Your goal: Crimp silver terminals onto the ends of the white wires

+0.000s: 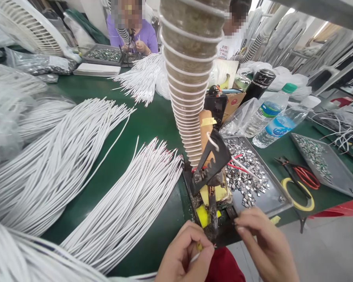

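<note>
Low in the view, my left hand (186,254) pinches a white cable (195,257), with thin bare wire ends poking out past the fingertips. My right hand (266,244) is to its right, thumb and forefinger pinched together by the base of a soldering stand; whatever is between them is too small to make out. Between and beyond both hands, a soldering iron with a wooden handle (205,121) is clamped in the black stand (213,156), its metal barrel (213,213) pointing down. A yellow sponge-like piece (203,215) lies at the stand's base.
A ribbed fume hose (188,78) hangs over the stand. White cable bundles (129,203) cover the left. On the right are a tray of small metal parts (278,201), bottles (279,127), pliers (294,176), yellow tape (310,203) and another tray (338,176). Two people sit opposite.
</note>
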`<action>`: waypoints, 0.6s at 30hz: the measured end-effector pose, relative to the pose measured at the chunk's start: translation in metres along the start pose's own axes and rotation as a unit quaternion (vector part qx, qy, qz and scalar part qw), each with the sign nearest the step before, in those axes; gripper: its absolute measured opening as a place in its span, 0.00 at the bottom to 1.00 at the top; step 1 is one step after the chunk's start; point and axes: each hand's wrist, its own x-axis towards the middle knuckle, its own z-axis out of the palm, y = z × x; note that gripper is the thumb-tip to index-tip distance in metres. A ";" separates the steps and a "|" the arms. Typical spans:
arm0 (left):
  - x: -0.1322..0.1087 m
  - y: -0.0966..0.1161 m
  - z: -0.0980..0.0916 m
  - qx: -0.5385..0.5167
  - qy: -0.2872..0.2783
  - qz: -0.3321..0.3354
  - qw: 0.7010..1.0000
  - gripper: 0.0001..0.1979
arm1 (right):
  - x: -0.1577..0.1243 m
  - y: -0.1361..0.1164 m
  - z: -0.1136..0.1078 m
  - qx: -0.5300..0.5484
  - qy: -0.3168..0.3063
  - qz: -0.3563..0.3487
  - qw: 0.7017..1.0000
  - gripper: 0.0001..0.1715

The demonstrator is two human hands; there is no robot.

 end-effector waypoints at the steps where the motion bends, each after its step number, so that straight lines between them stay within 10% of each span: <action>1: 0.001 0.005 0.001 -0.009 -0.008 0.003 1.000 0.22 | -0.001 -0.006 0.002 0.020 -0.003 -0.018 1.000 0.06; 9: 0.003 0.027 0.010 -0.132 -0.030 -0.100 0.986 0.23 | -0.001 -0.029 0.013 0.057 -0.020 -0.067 0.996 0.06; 18: 0.006 0.026 0.012 -0.127 -0.006 -0.067 0.990 0.21 | -0.021 -0.008 0.008 -0.022 -0.006 -0.123 0.992 0.11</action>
